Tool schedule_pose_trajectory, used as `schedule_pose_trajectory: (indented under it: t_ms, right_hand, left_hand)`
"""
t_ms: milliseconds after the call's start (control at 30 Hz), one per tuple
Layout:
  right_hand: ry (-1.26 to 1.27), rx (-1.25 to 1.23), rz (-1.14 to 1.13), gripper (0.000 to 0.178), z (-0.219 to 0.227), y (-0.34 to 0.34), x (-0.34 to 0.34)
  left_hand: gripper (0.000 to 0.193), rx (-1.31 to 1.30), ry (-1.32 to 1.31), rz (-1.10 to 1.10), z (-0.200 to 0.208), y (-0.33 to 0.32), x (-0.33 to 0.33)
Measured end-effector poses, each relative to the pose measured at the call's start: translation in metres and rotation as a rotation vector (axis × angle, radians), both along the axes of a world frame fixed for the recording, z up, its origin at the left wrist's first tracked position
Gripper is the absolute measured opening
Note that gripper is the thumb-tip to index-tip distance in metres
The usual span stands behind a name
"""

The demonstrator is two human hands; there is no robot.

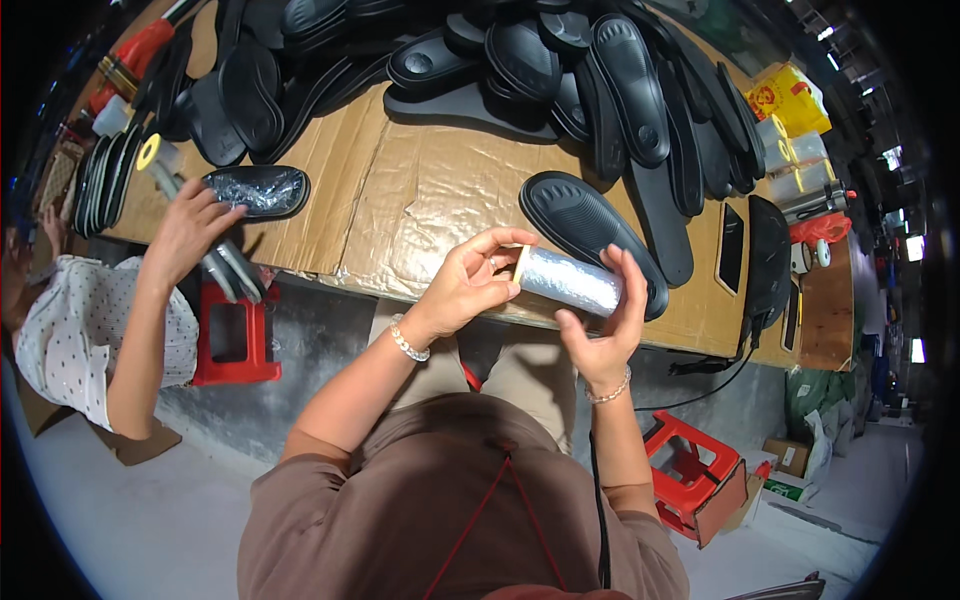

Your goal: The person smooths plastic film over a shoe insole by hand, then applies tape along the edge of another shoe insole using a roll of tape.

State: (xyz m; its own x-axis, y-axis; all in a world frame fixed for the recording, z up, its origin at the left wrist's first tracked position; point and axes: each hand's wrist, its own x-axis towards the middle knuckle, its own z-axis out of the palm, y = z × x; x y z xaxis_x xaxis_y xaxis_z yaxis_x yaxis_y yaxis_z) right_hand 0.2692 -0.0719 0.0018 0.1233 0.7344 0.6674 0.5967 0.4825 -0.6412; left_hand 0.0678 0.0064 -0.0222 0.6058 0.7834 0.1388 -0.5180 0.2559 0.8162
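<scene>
Between my two hands lies a roll of clear plastic film [572, 281], tilted slightly down to the right above the near edge of the table. My left hand [472, 283] grips the core at its left end with thumb and fingers. Around the right end curve the thumb and fingers of my right hand [610, 330]. Just behind the roll, a black shoe sole [565, 212] rests on the cardboard-covered tabletop [400, 215], partly hidden by the roll and my right hand.
Black soles [520, 60] are heaped along the far side. At left, a co-worker's hand [190, 230] is beside a film-wrapped sole [262, 190]. A phone [731, 248] and a black bag [768, 260] lie at right. Red stools [235, 335] stand below.
</scene>
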Motion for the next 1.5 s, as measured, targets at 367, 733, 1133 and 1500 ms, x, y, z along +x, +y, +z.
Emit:
schedule_pose_trajectory:
  t_ms: [367, 733, 1133, 1500]
  right_hand:
    - [0.327, -0.186, 0.173, 0.069, -0.034, -0.001, 0.008]
    - [0.334, -0.268, 0.248, 0.067, -0.024, 0.001, 0.004]
    - [0.206, -0.055, 0.159, 0.054, -0.032, 0.010, 0.003]
    - [0.126, -0.046, 0.106, 0.070, -0.028, 0.012, -0.006]
  left_hand:
    - [0.052, -0.082, -0.067, 0.010, 0.003, 0.005, 0.001]
    - [0.060, -0.211, -0.109, -0.010, -0.003, 0.004, -0.002]
    - [0.053, -0.102, -0.058, 0.040, -0.004, 0.004, 0.003]
    - [0.057, -0.167, -0.121, 0.049, -0.002, 0.002, -0.001]
